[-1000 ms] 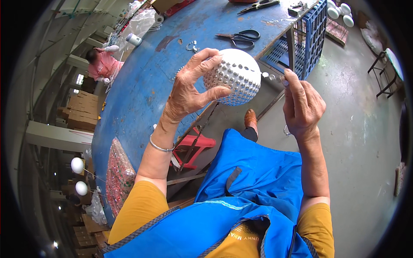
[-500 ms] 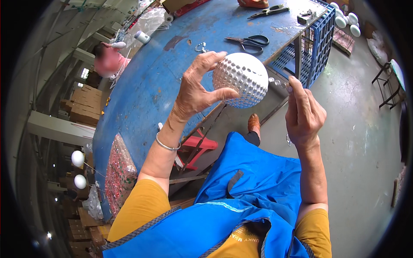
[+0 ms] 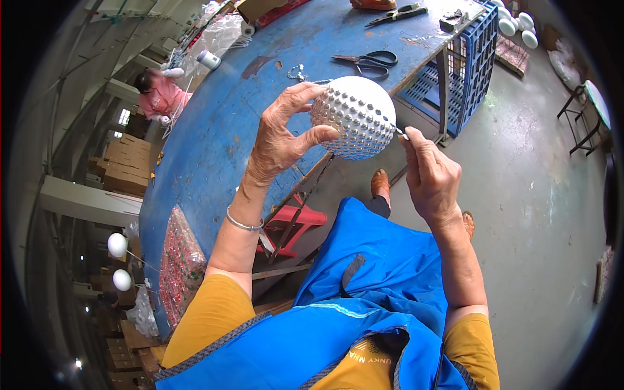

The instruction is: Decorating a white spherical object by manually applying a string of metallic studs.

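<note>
A white ball [image 3: 361,89] hangs in the air over the table edge, held by my left hand [image 3: 281,133] with the fingers at its upper left and the thumb on its lower front. Rows of silver studs [image 3: 351,133] cover its lower and left part; the top right is smooth white. To its right, my right hand [image 3: 434,179] is closed, thumb and forefinger pinching a short strand of silver studs [image 3: 401,133] that reaches the ball's right side. The rest of that strand is hidden by my fingers.
On the blue table [image 3: 214,149] lie scissors [image 3: 366,63], pliers [image 3: 398,14], a beaded strand [image 3: 297,73] and a bag of red and green bits [image 3: 179,266]. A blue crate [image 3: 474,71] stands beyond, a red stool [image 3: 299,224] below. Another person [image 3: 159,94] is at the far left.
My right hand has moved left and slightly down, closer to the ball, and the visible stretch of strand is shorter. My left hand and the ball have shifted slightly left.
</note>
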A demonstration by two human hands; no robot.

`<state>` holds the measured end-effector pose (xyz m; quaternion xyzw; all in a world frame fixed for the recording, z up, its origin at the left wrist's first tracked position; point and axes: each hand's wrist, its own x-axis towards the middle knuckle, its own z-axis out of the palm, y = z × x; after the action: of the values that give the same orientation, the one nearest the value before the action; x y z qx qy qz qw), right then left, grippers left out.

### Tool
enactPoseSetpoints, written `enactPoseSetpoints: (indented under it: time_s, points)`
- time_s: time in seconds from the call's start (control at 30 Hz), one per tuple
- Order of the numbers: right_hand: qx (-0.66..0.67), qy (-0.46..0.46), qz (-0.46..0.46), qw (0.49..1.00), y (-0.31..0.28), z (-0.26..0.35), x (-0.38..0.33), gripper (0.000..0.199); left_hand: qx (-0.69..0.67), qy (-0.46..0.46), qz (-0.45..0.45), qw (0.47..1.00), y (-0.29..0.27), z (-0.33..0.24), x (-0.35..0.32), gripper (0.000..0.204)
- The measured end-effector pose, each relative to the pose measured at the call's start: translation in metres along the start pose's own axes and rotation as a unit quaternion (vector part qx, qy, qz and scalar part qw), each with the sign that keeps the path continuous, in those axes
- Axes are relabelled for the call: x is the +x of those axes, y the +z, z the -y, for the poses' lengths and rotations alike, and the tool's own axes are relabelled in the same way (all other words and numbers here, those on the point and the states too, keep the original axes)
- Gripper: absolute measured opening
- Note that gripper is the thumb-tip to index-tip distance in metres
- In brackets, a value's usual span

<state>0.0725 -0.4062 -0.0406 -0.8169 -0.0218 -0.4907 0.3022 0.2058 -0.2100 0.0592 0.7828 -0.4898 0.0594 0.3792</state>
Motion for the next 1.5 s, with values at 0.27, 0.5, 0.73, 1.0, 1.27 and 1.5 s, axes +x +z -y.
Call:
enactPoseSetpoints:
  time_s: [0.27,0.5,0.73,1.0,1.27,1.5]
  points:
    - [0.541,0.375,0.215,0.721,-0.037,-0.021,0.030,0.017,0.036,0.037,-0.048,0.998,0.010,-0.006,-0.002,0.073]
    - [0.551,0.337,0.141,0.751,-0.069,-0.005,0.061,0.023,0.172,0.098,-0.039,0.979,0.020,-0.021,0.002,0.070]
    - [0.515,0.381,0.125,0.758,-0.062,-0.014,0.039,0.025,0.142,0.092,-0.027,0.985,0.018,-0.019,0.002,0.073]
    - [0.563,0.375,0.166,0.717,-0.043,-0.032,0.021,0.029,0.074,0.062,-0.040,0.995,0.012,-0.009,0.003,0.082]
    - [0.613,0.398,0.221,0.645,-0.050,-0.017,0.034,0.031,0.058,0.056,0.011,0.997,0.000,-0.004,0.006,0.070]
    - [0.546,0.396,0.214,0.707,-0.035,-0.026,0.027,0.024,0.089,0.073,0.066,0.991,-0.014,0.006,0.005,0.066]
